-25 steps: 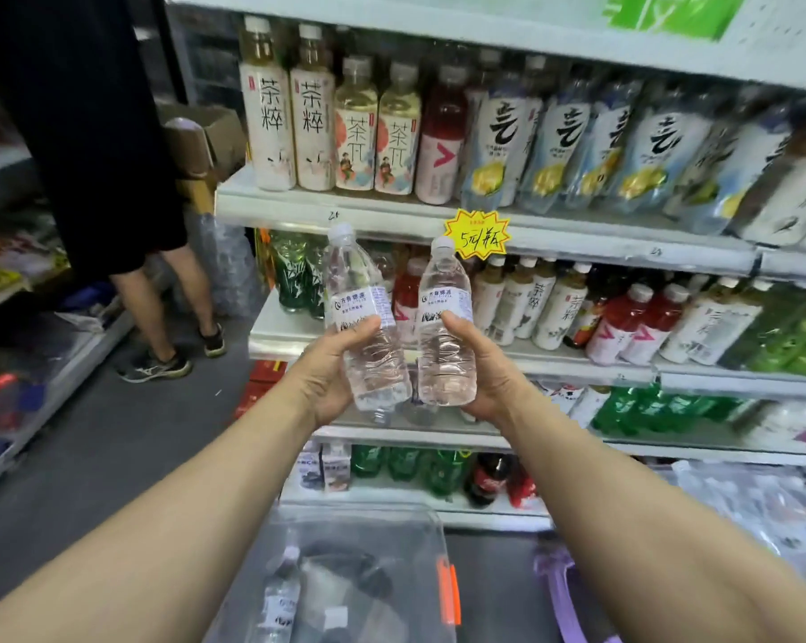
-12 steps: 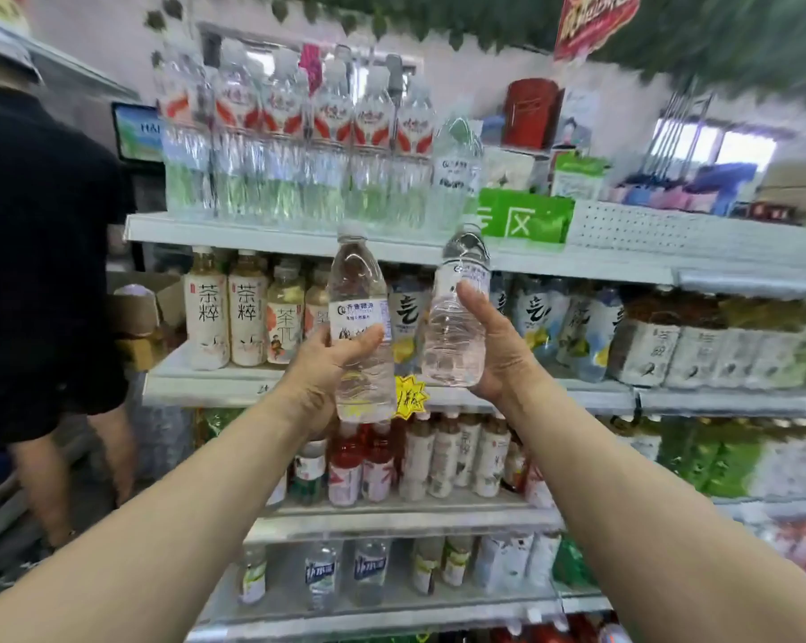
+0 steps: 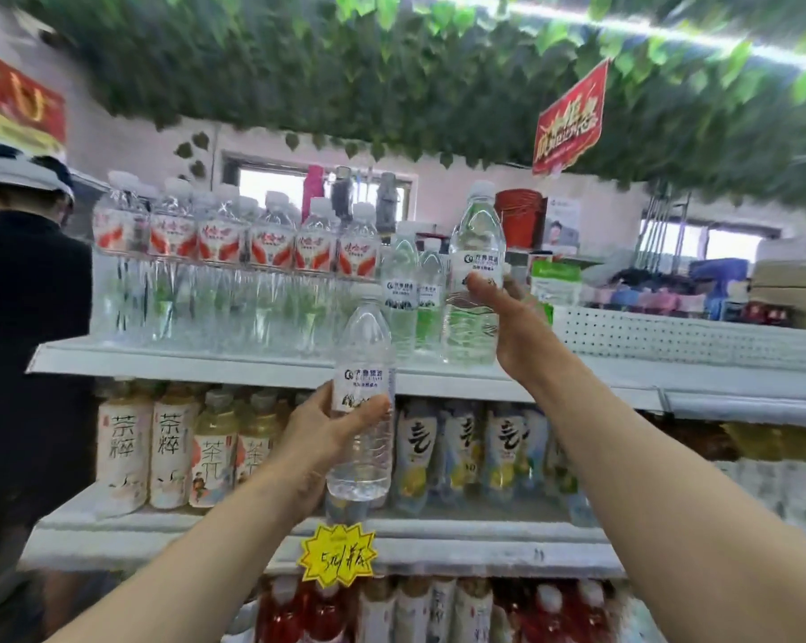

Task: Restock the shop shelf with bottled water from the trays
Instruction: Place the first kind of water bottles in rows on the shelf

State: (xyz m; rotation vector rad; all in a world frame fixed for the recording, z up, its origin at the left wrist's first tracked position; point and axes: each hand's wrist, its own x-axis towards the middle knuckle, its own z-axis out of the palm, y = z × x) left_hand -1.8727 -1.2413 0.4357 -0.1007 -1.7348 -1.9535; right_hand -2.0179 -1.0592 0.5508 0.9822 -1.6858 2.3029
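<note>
- Clear plastic with a white label: the right bottle (image 3: 475, 280) of water stands upright in the right hand (image 3: 512, 327). The thumb lies across the label and the fingers wrap round behind.
- Its base is level with the front of the top shelf (image 3: 252, 364); I cannot tell whether it rests there.
- The left bottle (image 3: 364, 410), of the same brand, is upright in the left hand (image 3: 322, 433), which grasps it just below the label. It is lower than the right hand and to its left, in front of the shelf edge.
- Just left of the right hand, two matching bottles (image 3: 401, 290) stand on the top shelf, close beside the right bottle.
- Further left of them a row of red-labelled water (image 3: 224, 252) fills the shelf.
- Behind the left hand, the shelf below carries tea bottles (image 3: 169, 447).
- Under the left hand a yellow price tag (image 3: 338, 554) hangs on that lower shelf's edge.
- Far left of both hands stands a person (image 3: 25, 364) in black.
- Above the hands, green leaves (image 3: 345, 62) cover the ceiling and a red sign (image 3: 572, 118) hangs from it.
</note>
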